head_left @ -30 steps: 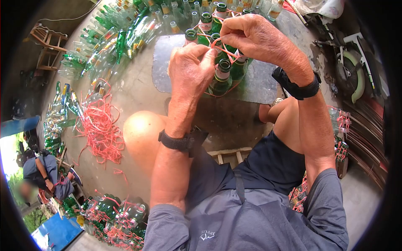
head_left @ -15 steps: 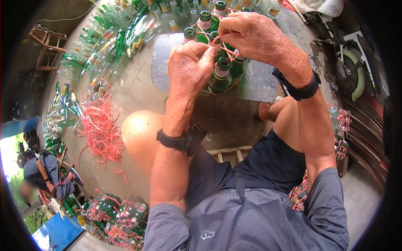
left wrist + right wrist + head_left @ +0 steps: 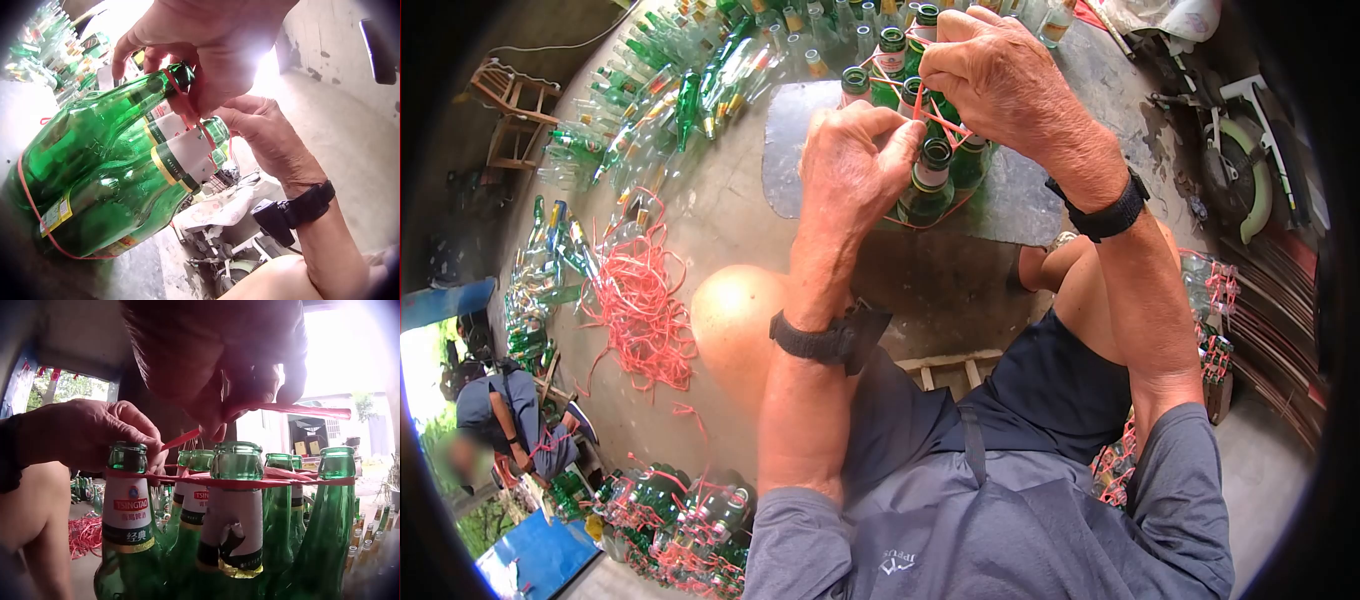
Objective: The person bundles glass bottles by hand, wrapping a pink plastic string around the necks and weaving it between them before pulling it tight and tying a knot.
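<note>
Several green bottles stand in a tight cluster on a grey sheet. Red strap runs round their necks, and a lower band circles their bodies in the left wrist view. My left hand pinches the strap between thumb and forefinger beside the near bottle necks. Above the necks, my right hand pinches another part of the strap, and a loose red end sticks out from its fingers. A short taut length spans the two hands.
Loose red straps lie in a heap on the floor at left. Many bottles lie and stand beyond the sheet. Strapped bundles are at lower left, where another person sits. A wheel is at right.
My right hand has risen slightly and drawn back from the left, pulling the strap between them straighter. My left hand has stayed nearly in place, still pinching.
</note>
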Demonstrator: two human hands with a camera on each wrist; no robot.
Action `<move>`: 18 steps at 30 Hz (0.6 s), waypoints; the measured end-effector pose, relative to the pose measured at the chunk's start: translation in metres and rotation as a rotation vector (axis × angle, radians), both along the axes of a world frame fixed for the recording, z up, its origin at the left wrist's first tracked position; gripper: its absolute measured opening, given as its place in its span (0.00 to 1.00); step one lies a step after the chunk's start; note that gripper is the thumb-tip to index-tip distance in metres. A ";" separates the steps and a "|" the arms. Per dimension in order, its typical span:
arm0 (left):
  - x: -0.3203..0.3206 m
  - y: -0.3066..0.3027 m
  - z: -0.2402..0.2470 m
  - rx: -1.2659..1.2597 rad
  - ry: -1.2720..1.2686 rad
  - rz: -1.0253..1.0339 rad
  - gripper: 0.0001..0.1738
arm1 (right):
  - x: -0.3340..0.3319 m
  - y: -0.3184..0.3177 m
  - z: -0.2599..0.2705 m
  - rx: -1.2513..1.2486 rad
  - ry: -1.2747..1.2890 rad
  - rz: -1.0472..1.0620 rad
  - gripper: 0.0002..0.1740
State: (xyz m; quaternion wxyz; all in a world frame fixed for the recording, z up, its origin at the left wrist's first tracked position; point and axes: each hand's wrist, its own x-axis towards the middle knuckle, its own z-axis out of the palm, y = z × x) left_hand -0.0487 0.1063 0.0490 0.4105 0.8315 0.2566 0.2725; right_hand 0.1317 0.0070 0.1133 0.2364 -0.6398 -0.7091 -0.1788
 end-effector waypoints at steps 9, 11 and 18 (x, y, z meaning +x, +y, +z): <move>-0.006 0.003 0.002 0.068 0.051 -0.063 0.10 | 0.005 0.002 -0.013 0.019 0.011 0.000 0.04; -0.005 0.002 0.002 0.146 -0.004 -0.088 0.10 | 0.007 0.004 -0.019 0.024 0.023 -0.016 0.05; -0.020 0.006 0.006 0.263 0.008 0.020 0.10 | -0.002 0.018 -0.022 -0.064 0.140 -0.022 0.07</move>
